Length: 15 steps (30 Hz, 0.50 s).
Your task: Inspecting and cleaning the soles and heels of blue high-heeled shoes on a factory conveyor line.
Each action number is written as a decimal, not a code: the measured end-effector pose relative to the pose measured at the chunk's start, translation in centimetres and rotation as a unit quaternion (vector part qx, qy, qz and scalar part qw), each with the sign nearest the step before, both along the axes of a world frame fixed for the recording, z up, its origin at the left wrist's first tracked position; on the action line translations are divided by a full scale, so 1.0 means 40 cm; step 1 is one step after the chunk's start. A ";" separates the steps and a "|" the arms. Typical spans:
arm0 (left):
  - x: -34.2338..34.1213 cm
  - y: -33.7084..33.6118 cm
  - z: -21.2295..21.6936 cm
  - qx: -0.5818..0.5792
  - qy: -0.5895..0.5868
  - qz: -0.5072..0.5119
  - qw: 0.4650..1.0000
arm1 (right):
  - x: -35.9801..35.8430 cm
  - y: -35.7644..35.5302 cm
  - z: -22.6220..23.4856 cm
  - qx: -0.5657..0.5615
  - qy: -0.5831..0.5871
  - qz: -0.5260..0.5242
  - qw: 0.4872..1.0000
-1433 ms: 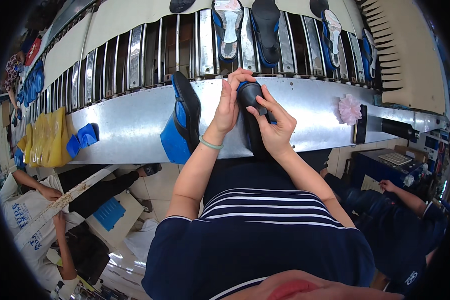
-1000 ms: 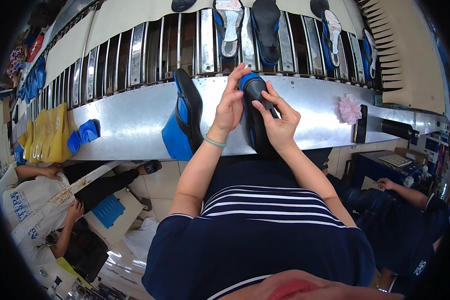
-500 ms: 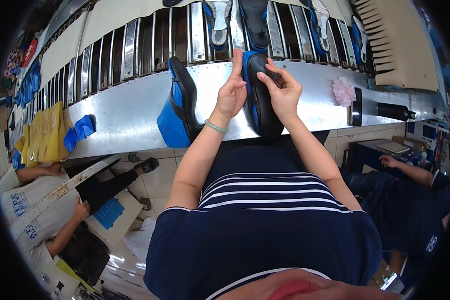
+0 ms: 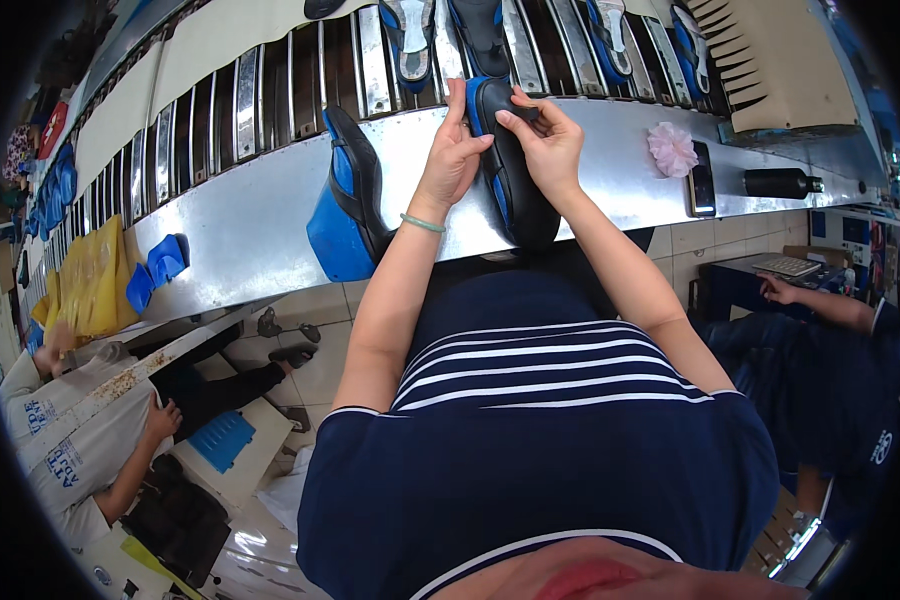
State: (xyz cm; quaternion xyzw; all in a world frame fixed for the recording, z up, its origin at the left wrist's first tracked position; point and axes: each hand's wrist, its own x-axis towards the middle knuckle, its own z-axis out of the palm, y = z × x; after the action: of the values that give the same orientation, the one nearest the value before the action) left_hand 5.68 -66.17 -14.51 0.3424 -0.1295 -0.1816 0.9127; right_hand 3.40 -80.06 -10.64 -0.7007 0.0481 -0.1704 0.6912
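- A worker in a navy striped shirt presses both hands onto a black sandal with a blue sole lying lengthwise on the steel desk, its heel end at the near edge and its toe reaching the slatted conveyor behind.
- The left hand lies flat along the sandal's left side, fingers stretched toward the toe; a pale green bracelet circles that wrist.
- The right hand curls over the toe end, thumb and fingers pinched on a black strap near the front of the sandal.
- Both hands grip the same sandal, close together but not touching each other.
- Just left of the left forearm, a second black-and-blue sandal stands on edge on the desk, its blue sole turned outward and overhanging the near edge.
- More sandals ride sole-up on the conveyor slats directly beyond the hands.
- To the right on the desk: a pink pompom-like tuft, a dark phone beside it, and a black bottle lying on its side.
- Far left on the desk, loose blue sole pieces sit beside a heap of yellow bags.
- A beige comb-toothed board lies at upper right.
- Below left, a seated co-worker in a white shirt; at right, another person's hand rests near a keyboard.
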 end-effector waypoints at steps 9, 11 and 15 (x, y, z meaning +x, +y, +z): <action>-0.011 0.026 0.038 0.103 -0.029 0.060 0.992 | 0.007 0.052 0.004 -0.051 -0.032 -0.016 0.998; -0.016 0.014 0.046 0.114 -0.024 0.031 0.993 | -0.004 0.041 -0.011 -0.031 -0.051 -0.054 0.997; -0.025 0.003 0.033 0.076 -0.035 0.007 0.996 | -0.009 0.031 -0.033 -0.068 -0.038 -0.085 0.993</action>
State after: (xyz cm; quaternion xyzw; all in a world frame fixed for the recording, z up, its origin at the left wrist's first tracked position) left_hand 4.68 -66.04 -13.19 0.4177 -0.1445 -0.1725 0.8803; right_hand 3.06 -78.82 -11.96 -0.7321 0.0697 -0.2581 0.6265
